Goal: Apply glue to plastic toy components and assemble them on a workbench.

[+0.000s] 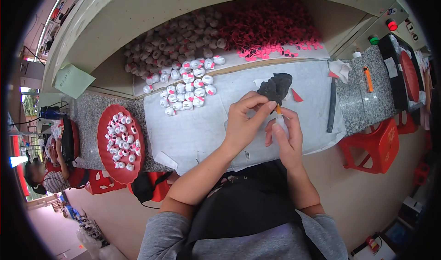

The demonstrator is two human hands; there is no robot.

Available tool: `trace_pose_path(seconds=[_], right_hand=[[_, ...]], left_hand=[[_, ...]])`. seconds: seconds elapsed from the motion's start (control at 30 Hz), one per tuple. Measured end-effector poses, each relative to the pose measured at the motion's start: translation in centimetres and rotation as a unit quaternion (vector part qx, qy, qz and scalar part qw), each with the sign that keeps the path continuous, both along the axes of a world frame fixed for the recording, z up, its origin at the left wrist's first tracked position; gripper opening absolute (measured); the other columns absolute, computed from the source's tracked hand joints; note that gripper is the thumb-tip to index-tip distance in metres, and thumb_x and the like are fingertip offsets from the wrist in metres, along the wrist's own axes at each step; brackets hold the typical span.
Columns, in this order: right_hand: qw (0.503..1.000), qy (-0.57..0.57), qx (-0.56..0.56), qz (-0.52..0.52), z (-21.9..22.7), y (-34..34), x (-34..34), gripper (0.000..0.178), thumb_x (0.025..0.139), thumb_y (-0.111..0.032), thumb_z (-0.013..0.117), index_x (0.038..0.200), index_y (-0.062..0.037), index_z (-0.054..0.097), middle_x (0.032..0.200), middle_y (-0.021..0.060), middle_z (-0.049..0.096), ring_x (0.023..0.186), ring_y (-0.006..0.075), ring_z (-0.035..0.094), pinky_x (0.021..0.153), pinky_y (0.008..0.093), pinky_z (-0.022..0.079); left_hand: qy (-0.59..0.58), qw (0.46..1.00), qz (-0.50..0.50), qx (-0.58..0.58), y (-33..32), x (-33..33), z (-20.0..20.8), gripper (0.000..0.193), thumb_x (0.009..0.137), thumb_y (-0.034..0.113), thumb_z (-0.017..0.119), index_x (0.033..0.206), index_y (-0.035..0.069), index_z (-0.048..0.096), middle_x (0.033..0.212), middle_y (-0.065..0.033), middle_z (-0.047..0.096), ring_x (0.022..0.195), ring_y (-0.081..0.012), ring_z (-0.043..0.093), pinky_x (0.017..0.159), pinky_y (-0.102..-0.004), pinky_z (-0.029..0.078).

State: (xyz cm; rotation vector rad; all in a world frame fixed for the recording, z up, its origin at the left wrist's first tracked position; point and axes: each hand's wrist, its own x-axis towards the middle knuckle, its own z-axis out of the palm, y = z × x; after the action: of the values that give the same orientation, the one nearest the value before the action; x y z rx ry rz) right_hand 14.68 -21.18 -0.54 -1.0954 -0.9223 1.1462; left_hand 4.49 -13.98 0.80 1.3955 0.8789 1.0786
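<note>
My left hand (245, 117) pinches a crumpled black piece of cloth or foam (277, 86) above the papered table. Close beside it, my right hand (288, 140) is closed around a small white bottle (281, 121) with an orange tip. The tip meets the lower edge of the black piece near my left fingertips; whether they touch is hard to tell. To the left, several small white rounded pieces with pink marks (187, 88) stand in rows on the white paper (193, 134). A small red triangular scrap (297, 95) lies right of the black piece.
Behind, a shelf holds heaps of white pieces (170, 44) and pink pieces (271, 28). A red tray (103, 136) of white pieces sits left. Right are a dark bar (331, 106), an orange tube (368, 78) and a red stool (374, 145). Another person (50, 177) sits far left.
</note>
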Motion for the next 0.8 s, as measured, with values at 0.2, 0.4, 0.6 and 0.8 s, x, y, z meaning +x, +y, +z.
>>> trace_pose_path(seconds=[0.2, 0.4, 0.6, 0.8], right_hand=[[0.998, 0.035, -0.029, 0.035, 0.4, 0.0, -1.5, 0.029, 0.080, -0.012, 0.041, 0.105, 0.0005, 0.035, 0.080, 0.0111, 0.048, 0.050, 0.0087, 0.046, 0.045, 0.0204, 0.039], [0.995, 0.037, -0.026, 0.089, 0.3, -0.1, -1.9, 0.028, 0.081, -0.013, 0.041, 0.104, 0.0006, 0.036, 0.077, 0.0093, 0.048, 0.049, 0.0083, 0.045, 0.043, 0.0199, 0.038], [0.990, 0.044, -0.066, 0.116, 0.6, 0.1, -1.8, 0.026, 0.081, -0.015, 0.041, 0.101, 0.0000, 0.037, 0.068, 0.0072, 0.047, 0.048, 0.0085, 0.045, 0.043, 0.0198, 0.036], [0.988, 0.077, -0.036, 0.126, 0.7, 1.3, -2.0, 0.019, 0.083, -0.018, 0.037, 0.087, 0.0002, 0.042, 0.058, 0.0059, 0.047, 0.046, 0.0094, 0.044, 0.045, 0.0204, 0.037]], left_hand=[[-0.135, 0.976, -0.006, -0.171, -1.3, -1.8, 0.0, 0.009, 0.073, 0.005, 0.054, 0.075, -0.003, 0.055, 0.070, -0.0034, 0.050, 0.066, -0.0084, 0.046, 0.060, -0.0190, 0.036], [-0.243, 0.927, -0.031, -0.283, -1.5, -3.0, -1.1, 0.010, 0.074, 0.005, 0.052, 0.081, -0.001, 0.056, 0.072, -0.0026, 0.052, 0.067, -0.0087, 0.046, 0.063, -0.0208, 0.037], [-0.239, 0.926, -0.035, -0.291, -1.4, -3.0, -1.1, 0.012, 0.074, 0.005, 0.052, 0.085, 0.002, 0.056, 0.074, -0.0018, 0.054, 0.067, -0.0080, 0.046, 0.065, -0.0208, 0.037], [-0.251, 0.919, -0.026, -0.304, -1.9, -2.6, -0.9, 0.016, 0.074, 0.005, 0.051, 0.089, 0.002, 0.054, 0.077, -0.0012, 0.054, 0.068, -0.0073, 0.045, 0.066, -0.0206, 0.037]])
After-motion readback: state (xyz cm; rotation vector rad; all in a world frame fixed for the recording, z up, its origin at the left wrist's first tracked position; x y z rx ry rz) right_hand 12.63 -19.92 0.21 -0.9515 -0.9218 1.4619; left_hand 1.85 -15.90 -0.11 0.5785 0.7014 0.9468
